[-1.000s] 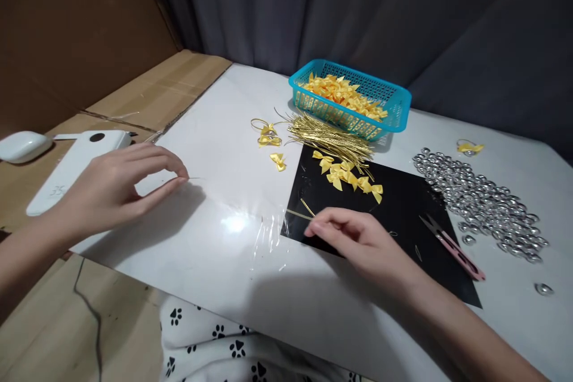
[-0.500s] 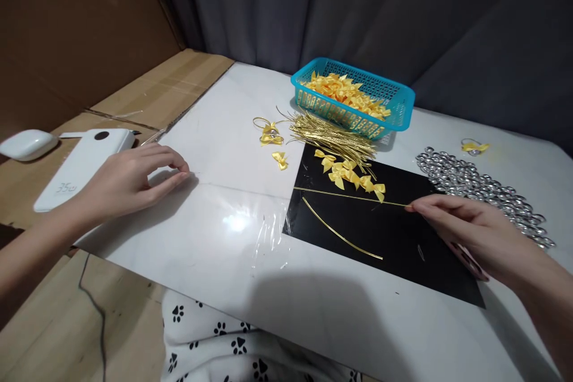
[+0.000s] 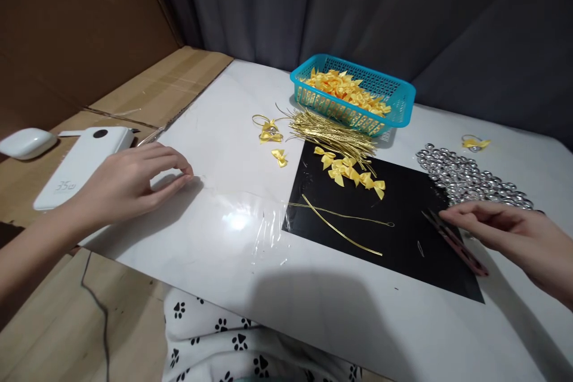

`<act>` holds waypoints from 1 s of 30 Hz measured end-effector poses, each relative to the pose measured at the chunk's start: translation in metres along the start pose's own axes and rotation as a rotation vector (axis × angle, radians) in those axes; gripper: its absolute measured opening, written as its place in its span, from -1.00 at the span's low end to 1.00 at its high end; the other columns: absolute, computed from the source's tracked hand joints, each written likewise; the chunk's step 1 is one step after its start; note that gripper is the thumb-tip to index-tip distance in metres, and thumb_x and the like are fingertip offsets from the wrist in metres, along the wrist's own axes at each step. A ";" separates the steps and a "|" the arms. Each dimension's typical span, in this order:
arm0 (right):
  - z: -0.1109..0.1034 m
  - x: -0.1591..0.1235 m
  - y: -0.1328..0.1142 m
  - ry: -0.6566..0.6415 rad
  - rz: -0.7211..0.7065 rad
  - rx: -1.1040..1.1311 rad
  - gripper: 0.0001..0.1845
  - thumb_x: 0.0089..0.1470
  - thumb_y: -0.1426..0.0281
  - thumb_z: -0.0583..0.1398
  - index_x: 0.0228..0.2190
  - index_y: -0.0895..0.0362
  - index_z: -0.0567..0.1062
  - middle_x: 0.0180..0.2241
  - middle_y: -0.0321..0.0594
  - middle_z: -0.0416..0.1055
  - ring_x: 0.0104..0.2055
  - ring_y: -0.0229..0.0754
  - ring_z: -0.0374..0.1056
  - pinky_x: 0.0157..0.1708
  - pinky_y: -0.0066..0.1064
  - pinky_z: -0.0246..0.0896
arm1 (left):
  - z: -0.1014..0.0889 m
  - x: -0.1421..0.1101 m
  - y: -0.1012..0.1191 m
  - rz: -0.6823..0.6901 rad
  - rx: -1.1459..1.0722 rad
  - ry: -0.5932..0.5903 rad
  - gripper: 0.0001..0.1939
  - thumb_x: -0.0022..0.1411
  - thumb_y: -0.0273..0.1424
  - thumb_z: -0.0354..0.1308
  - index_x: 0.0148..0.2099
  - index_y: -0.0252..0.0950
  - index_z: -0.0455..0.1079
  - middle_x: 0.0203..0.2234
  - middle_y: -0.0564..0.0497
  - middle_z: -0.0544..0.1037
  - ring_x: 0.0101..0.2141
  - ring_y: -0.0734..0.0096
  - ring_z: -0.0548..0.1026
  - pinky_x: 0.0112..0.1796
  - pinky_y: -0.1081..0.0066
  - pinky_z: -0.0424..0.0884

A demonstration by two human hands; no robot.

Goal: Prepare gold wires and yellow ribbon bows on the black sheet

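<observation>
My left hand (image 3: 129,182) rests on the white sheet (image 3: 233,131) at the left, thumb and forefinger pinched together; I cannot tell whether anything thin is between them. My right hand (image 3: 514,233) hovers at the right edge of the black sheet (image 3: 403,250), holding nothing, its fingertips just above the pink thread snips (image 3: 454,243). Two loose gold wires (image 3: 340,224) lie crossed on the black sheet, apart from both hands. Several yellow ribbon bows (image 3: 351,174) lie at its far edge.
A turquoise basket (image 3: 394,108) of yellow bows stands at the back, with a bundle of gold wires (image 3: 331,134) before it. A heap of silver beads (image 3: 470,179) lies at the right. A white power bank (image 3: 83,164) and white case (image 3: 24,143) sit on cardboard at the left.
My right hand drew a gold wire rightwards across the black sheet, let it go there, and moved on to the snips. My left hand has stayed pinched in place.
</observation>
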State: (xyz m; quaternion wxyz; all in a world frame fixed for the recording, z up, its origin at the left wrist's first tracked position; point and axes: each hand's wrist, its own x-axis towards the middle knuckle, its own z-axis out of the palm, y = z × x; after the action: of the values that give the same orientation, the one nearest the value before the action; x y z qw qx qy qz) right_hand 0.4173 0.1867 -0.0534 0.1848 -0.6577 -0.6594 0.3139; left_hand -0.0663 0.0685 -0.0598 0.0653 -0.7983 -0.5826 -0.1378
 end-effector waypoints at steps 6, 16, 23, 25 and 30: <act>0.029 -0.008 -0.034 0.007 -0.096 -0.010 -0.71 -0.07 0.17 0.30 -0.33 0.10 0.52 -0.46 -0.16 0.43 -0.46 -0.20 0.30 -0.44 -0.34 0.19 | -0.010 0.008 0.027 0.159 0.072 0.087 -0.90 0.26 -0.40 0.04 -0.29 -0.22 0.37 -0.41 0.06 0.55 -0.38 0.36 0.45 -0.40 0.40 0.26; 0.117 -0.032 -0.138 -0.840 -0.424 0.675 -0.26 -0.03 0.33 0.34 0.14 0.07 0.19 -0.08 -0.17 0.43 0.01 -0.21 0.34 0.01 -0.33 0.23 | -0.022 0.046 0.093 0.210 -0.161 0.149 -0.90 0.26 -0.43 0.04 -0.28 -0.23 0.38 -0.39 0.05 0.55 -0.34 0.33 0.47 -0.34 0.34 0.34; 0.100 -0.023 -0.125 -0.747 -0.239 0.628 -0.70 0.04 0.19 0.26 -0.33 0.19 0.53 -0.70 -0.49 0.08 -0.70 -0.47 -0.05 -0.71 -0.58 -0.14 | -0.009 0.046 0.078 0.149 -0.216 0.059 -0.89 0.27 -0.43 0.03 -0.29 -0.26 0.37 -0.37 0.00 0.55 -0.33 0.32 0.46 -0.31 0.34 0.34; 0.093 -0.021 -0.113 -0.658 -0.202 0.559 -0.67 0.04 0.14 0.24 -0.36 0.18 0.54 -0.73 -0.49 0.00 -0.70 -0.46 -0.15 -0.72 -0.55 -0.32 | -0.005 0.045 0.075 0.128 -0.231 0.033 -0.89 0.27 -0.43 0.03 -0.29 -0.27 0.38 -0.37 -0.01 0.55 -0.33 0.33 0.45 -0.30 0.34 0.34; 0.070 -0.020 -0.089 -0.574 -0.157 0.311 -0.59 -0.02 0.03 0.24 -0.39 0.13 0.56 -0.69 -0.42 0.06 -0.66 -0.42 -0.15 -0.69 -0.51 -0.31 | 0.004 0.047 0.075 0.144 -0.230 -0.005 -0.86 0.28 -0.42 0.00 -0.29 -0.27 0.38 -0.37 0.01 0.55 -0.33 0.34 0.45 -0.32 0.37 0.32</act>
State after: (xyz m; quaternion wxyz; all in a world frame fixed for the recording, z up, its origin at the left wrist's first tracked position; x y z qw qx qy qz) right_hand 0.3060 0.1607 -0.0431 0.1132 -0.4536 -0.6774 0.5680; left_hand 0.0189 0.0889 -0.0451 -0.0183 -0.8405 -0.5046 -0.1965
